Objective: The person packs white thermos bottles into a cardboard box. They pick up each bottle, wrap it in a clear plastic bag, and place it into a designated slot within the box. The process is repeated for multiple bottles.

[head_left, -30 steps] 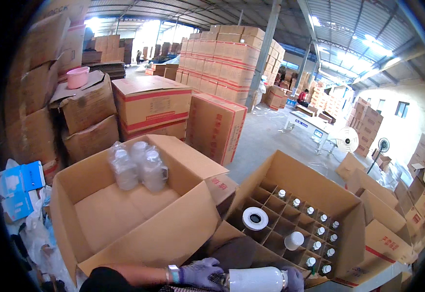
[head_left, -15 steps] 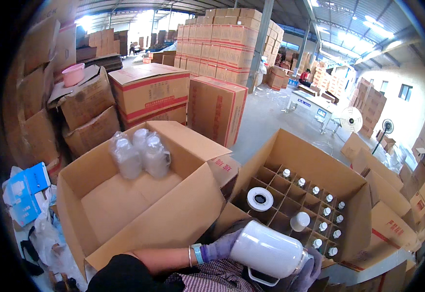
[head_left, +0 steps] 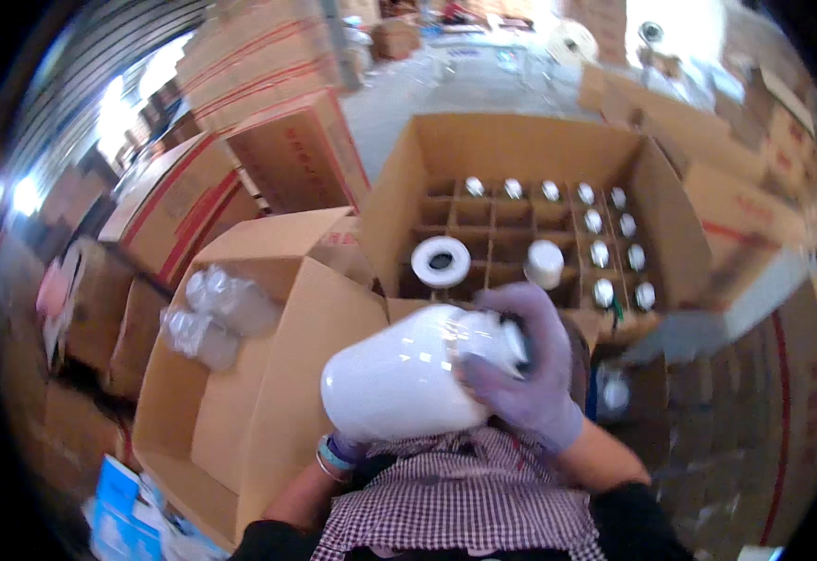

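A glossy white thermos jug point(head_left: 404, 379) lies tilted across my front, its neck up and to the right. My right hand point(head_left: 539, 374), in a pale purple glove, has thumb and fingers closed around the neck end. My left hand point(head_left: 349, 448), gloved too, holds the jug's base from below; its fingers are hidden behind the body. Just beyond stands an open carton point(head_left: 530, 138) with cardboard dividers. White-capped bottles point(head_left: 592, 222) fill several of its cells. A white ring-shaped part with a dark centre point(head_left: 440, 262) and a white round cap point(head_left: 545, 264) sit on the dividers.
An open carton point(head_left: 277, 374) at left contains a few plastic-wrapped white jugs point(head_left: 226, 304). Closed cartons point(head_left: 291, 159) stand behind it, more cartons point(head_left: 745, 215) at right. A blue-and-white package point(head_left: 128, 510) lies at lower left. A fan point(head_left: 572, 42) stands far back.
The view has swung right and down. The jug has turned so its neck points up and right, and my right hand has risen with it. The left hand has gone mostly out of sight underneath.
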`<state>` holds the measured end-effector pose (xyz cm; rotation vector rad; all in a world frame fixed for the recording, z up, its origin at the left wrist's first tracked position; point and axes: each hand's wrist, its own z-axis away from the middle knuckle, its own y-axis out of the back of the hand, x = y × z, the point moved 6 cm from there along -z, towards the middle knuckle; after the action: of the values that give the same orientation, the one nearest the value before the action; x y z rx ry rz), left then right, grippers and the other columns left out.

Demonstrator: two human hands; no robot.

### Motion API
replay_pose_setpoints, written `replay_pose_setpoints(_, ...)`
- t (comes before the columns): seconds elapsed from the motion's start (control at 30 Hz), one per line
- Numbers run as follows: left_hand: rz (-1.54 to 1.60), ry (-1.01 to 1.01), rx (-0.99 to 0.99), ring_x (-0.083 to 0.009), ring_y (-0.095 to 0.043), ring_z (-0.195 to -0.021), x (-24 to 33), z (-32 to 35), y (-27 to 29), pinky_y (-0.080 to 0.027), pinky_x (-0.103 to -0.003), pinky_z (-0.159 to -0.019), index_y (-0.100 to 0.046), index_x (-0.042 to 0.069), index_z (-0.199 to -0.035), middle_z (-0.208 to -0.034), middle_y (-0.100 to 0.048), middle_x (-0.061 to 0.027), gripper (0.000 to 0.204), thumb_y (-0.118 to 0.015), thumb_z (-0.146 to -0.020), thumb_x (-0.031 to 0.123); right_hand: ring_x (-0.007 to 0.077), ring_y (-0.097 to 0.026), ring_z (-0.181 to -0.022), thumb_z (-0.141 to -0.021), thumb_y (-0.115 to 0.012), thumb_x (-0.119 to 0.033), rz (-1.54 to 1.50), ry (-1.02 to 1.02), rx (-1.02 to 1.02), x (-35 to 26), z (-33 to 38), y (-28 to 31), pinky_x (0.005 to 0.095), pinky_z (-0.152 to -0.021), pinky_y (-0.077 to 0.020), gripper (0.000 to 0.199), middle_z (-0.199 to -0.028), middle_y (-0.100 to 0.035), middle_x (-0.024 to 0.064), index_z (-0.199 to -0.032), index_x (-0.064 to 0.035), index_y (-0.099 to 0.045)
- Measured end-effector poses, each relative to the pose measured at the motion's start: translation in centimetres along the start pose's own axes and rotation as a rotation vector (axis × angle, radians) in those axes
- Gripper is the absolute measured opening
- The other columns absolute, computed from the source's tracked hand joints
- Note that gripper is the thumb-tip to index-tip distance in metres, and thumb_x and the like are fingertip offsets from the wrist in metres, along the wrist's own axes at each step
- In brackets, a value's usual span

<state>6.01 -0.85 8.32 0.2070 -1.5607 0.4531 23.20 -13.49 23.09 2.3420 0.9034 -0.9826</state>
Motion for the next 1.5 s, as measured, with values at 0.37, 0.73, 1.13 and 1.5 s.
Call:
replay_pose_setpoints(0.37, -0.185, -0.1, 0.07, -0.0257, -0.032, -0.148, 3.1, -0.3, -0.6, -0.021, -0.042, -0.124, -0.027, 0.015, -0.158, -0.16, -0.036, -0.0088, 0.088, -0.075, -0.088, 0.037, 0.0308, -0.062, -0.085, -0.065, -0.086, -0.026, 0.083, 0.238, -0.016, -3.5, -0.3, -2.4, 0.0405, -0.078, -0.0516, 0.045, -0.094, -0.064, 0.0126, -0.1, -0.006, -0.066)
replay_pose_setpoints(0.73, -1.066, -0.294, -0.104, -0.0245, -0.041, -0.141, 3.6, -1.8, -0.4, -0.033, -0.041, -0.117, -0.032, 0.013, -0.154, -0.153, -0.041, -0.0077, 0.09, -0.079, -0.082, 0.036, 0.0315, -0.063, -0.085, -0.068, -0.082, -0.023, 0.015, 0.366, -0.096, -0.3, -0.7, -0.6, 0.039, -0.076, -0.0523, 0.04, -0.098, -0.068, 0.0098, -0.102, -0.0087, -0.069)
replay_pose_setpoints(1.13, 0.709, -0.088, 0.312, -0.028, -0.056, -0.125, -5.3, 1.0, 7.7, -0.045, -0.044, -0.109, -0.045, -0.002, -0.143, -0.139, -0.056, -0.0146, 0.054, -0.056, -0.103, 0.034, 0.043, -0.043, -0.133, -0.077, -0.075, -0.026, 1.168, -0.033, -0.463, 23.7, -7.2, 4.3, 0.0551, -0.108, -0.0399, 0.065, -0.144, -0.046, 0.02, -0.139, -0.0206, -0.056)
replay_pose_setpoints(1.5, 0.254, 0.034, 0.505, -0.0228, -0.062, -0.113, -3.0, 2.6, 11.0, -0.049, -0.036, -0.102, -0.056, -0.001, -0.135, -0.126, -0.065, -0.0111, 0.055, -0.065, -0.098, 0.039, 0.0446, -0.057, -0.118, -0.06, -0.086, -0.005, 0.254, 0.281, -0.519, 12.1, -4.6, 1.3, 0.0465, -0.1, -0.0503, 0.073, -0.132, -0.053, 0.0242, -0.124, -0.0152, -0.053)
